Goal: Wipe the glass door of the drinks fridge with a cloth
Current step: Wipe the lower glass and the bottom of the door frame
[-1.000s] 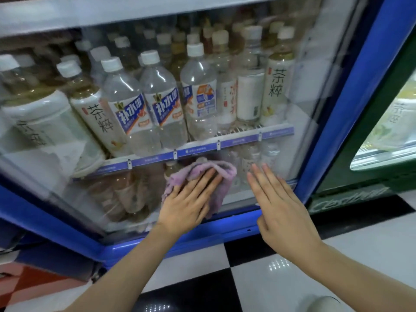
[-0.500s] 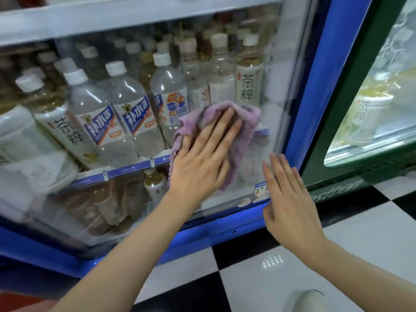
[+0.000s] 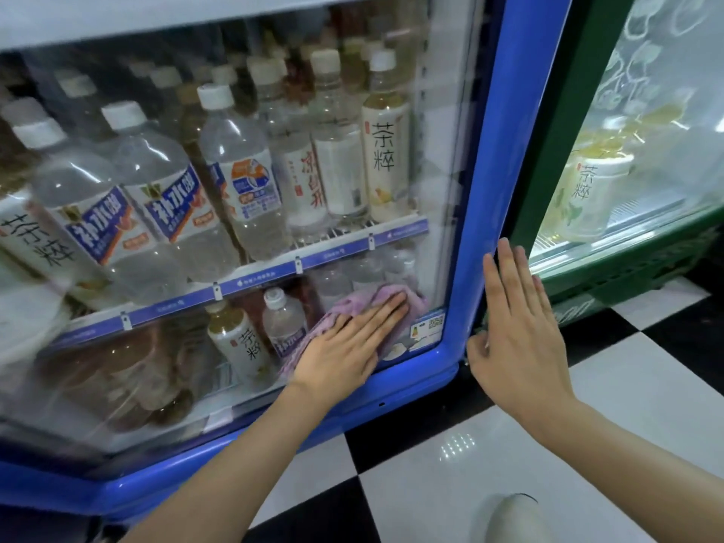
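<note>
Pressing pink cloth (image 3: 354,307) flat on glass door (image 3: 438,158), left hand (image 3: 346,348) grip wide; right hand (image 3: 517,327) splayed on blue frame (image 3: 484,158)

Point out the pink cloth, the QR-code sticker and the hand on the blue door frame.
pink cloth (image 3: 358,303): head view, bare folds above the fingers.
QR-code sticker (image 3: 435,322): head view, on the code square.
right hand (image 3: 517,331): head view, back of the hand.
</note>
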